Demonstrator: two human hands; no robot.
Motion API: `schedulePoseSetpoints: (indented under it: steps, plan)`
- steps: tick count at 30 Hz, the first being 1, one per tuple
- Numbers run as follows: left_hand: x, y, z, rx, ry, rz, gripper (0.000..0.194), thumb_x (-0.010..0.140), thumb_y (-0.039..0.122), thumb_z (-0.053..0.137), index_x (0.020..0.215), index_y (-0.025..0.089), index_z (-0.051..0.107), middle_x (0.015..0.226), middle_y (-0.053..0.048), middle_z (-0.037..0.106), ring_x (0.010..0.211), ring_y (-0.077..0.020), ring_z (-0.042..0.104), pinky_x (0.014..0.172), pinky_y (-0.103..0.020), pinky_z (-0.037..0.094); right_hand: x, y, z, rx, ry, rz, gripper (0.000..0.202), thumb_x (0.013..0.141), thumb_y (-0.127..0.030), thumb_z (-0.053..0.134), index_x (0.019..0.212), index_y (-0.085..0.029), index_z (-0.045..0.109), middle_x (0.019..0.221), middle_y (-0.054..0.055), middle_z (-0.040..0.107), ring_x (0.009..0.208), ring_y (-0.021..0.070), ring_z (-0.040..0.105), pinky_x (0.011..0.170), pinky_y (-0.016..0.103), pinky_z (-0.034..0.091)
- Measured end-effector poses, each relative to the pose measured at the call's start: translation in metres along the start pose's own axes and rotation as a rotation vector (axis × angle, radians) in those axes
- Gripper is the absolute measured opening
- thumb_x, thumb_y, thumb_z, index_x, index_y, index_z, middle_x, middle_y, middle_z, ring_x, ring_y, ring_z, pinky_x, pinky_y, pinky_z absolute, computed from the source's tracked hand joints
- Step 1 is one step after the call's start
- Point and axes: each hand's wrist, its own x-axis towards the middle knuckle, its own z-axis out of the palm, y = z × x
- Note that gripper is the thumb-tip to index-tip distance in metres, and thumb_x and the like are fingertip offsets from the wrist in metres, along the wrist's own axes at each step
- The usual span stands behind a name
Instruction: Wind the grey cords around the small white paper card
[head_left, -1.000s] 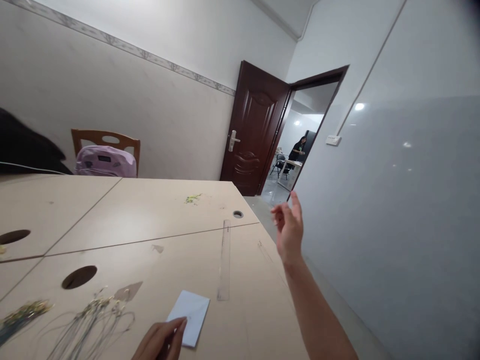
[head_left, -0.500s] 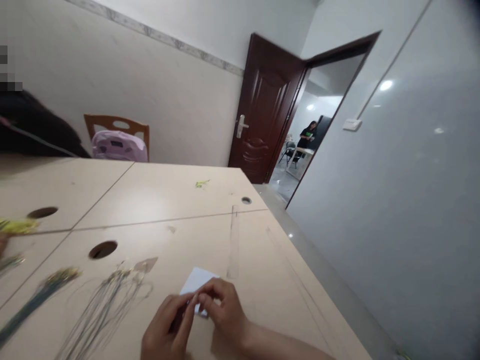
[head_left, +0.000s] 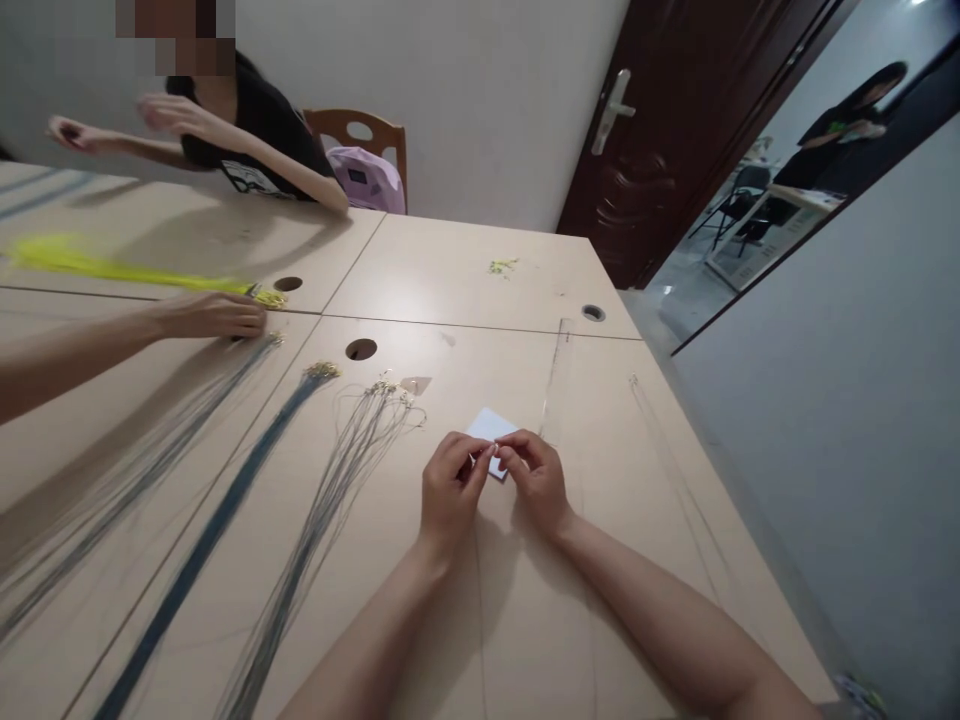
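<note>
My left hand (head_left: 454, 490) and my right hand (head_left: 538, 478) meet fingertip to fingertip, both pinched closed. A tiny pale bit shows between the fingertips, too small to name. Faint lines of a thin cord (head_left: 481, 620) run from beneath the hands towards me, so the hands seem to hold its ends. Under the fingers lies a small white card or pad (head_left: 486, 422), partly covered. To the left, a bundle of loose grey cords (head_left: 319, 510) with small metal ends lies on the table.
A dark blue-grey cord bundle (head_left: 217, 530) and another grey one (head_left: 150, 500) lie further left. A co-worker's hand (head_left: 217, 315) is at yellow cords (head_left: 127, 270). A clear ruler (head_left: 555, 375) lies beyond my right hand. The table has cable holes (head_left: 361, 349). Another person sits opposite.
My view has swung down and left, bringing in the person opposite, the co-worker's arm and more cord bundles. My hands stay pinched together over the white card.
</note>
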Motion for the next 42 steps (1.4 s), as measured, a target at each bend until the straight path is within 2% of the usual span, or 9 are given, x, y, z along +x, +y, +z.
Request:
schedulePoseSetpoints:
  steps: [8, 13, 23, 42]
  plan:
    - [-0.001, -0.003, 0.002, 0.009, 0.009, 0.089, 0.008, 0.082, 0.019, 0.054, 0.083, 0.017, 0.061, 0.077, -0.001, 0.052, 0.059, -0.0055, 0.047, 0.050, -0.017, 0.038, 0.001, 0.004, -0.001, -0.056, 0.025, -0.033, 0.012, 0.080, -0.027, 0.056, 0.076, -0.017, 0.059, 0.068, 0.000, 0.057, 0.062, 0.0114, 0.053, 0.060, 0.025, 0.042]
    - [0.000, -0.006, 0.002, 0.010, 0.017, 0.126, 0.008, 0.082, 0.018, 0.054, 0.084, 0.018, 0.062, 0.078, -0.001, 0.051, 0.058, -0.0052, 0.046, 0.048, -0.017, 0.037, 0.000, 0.006, -0.001, -0.051, 0.027, -0.027, 0.009, 0.080, -0.027, 0.056, 0.078, -0.018, 0.058, 0.069, -0.001, 0.056, 0.061, 0.0115, 0.052, 0.060, 0.025, 0.043]
    - [0.000, -0.006, 0.003, 0.017, 0.024, 0.111, 0.008, 0.081, 0.018, 0.054, 0.082, 0.018, 0.062, 0.078, -0.002, 0.052, 0.062, -0.0063, 0.048, 0.050, -0.017, 0.038, 0.001, 0.005, -0.002, -0.079, 0.024, -0.060, 0.007, 0.079, -0.024, 0.056, 0.076, -0.018, 0.058, 0.068, 0.000, 0.056, 0.062, 0.0120, 0.052, 0.060, 0.026, 0.042]
    - [0.001, -0.006, 0.002, 0.072, 0.031, 0.191, 0.005, 0.080, 0.017, 0.055, 0.082, 0.017, 0.059, 0.078, -0.001, 0.053, 0.053, -0.0036, 0.045, 0.047, -0.016, 0.038, 0.001, 0.010, -0.002, 0.045, -0.018, 0.034, 0.009, 0.079, -0.026, 0.055, 0.075, -0.018, 0.054, 0.064, -0.002, 0.052, 0.057, 0.0110, 0.050, 0.056, 0.025, 0.042]
